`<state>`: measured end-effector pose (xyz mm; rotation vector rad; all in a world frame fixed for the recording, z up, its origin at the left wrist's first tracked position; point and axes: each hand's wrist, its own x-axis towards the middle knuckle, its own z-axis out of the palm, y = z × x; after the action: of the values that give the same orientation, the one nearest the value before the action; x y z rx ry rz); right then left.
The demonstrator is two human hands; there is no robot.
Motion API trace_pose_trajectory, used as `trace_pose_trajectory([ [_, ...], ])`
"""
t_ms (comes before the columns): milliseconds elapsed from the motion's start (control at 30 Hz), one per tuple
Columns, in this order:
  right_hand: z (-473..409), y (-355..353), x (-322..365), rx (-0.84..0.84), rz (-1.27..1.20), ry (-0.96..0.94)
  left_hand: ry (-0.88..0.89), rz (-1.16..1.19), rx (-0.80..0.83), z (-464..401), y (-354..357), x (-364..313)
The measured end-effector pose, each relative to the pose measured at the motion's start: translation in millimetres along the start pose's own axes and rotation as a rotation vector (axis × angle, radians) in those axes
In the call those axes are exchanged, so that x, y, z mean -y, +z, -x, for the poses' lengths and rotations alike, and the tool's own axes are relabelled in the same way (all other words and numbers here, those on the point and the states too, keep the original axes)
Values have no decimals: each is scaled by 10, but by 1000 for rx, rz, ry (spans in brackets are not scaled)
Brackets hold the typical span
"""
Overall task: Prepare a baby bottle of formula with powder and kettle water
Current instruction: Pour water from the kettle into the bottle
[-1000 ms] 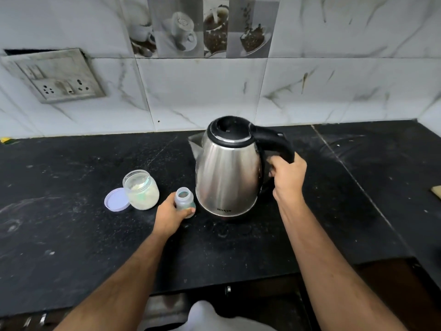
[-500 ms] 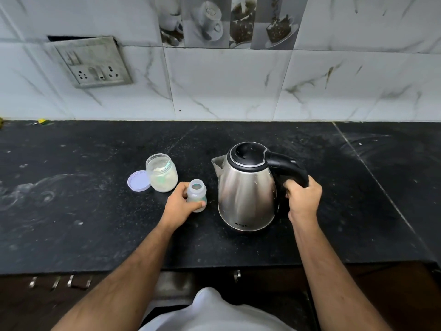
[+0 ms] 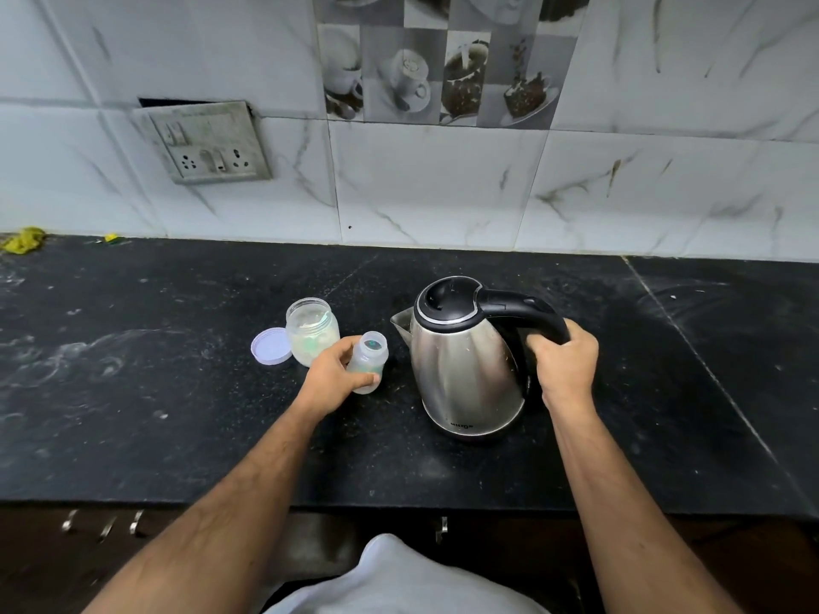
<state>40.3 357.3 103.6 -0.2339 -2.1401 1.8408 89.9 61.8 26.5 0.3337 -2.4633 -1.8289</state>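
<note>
Sensibly, the likely heavy, slick steel kettle (image 3: pixel 465 361) is gripped by its handle in the right hand (image 3: pixel 565 365), while the light bottle (image 3: pixel 370 361), just left of it, is steadied in the left hand (image 3: pixel 332 378).

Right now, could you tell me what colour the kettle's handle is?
Black, matching the lid; the kettle handle shows clearly in the head view, gripped by the right hand.

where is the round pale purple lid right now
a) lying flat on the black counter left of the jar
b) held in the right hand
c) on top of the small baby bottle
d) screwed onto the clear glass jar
a: the round pale purple lid lies flat on the black counter, just left of the open clear glass jar.
</note>
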Motion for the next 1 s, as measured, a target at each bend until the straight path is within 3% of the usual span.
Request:
trace_pose_trajectory([
  [1000,-85,118,282,34,276,-77,-1,-10,22,-199,50,47],
])
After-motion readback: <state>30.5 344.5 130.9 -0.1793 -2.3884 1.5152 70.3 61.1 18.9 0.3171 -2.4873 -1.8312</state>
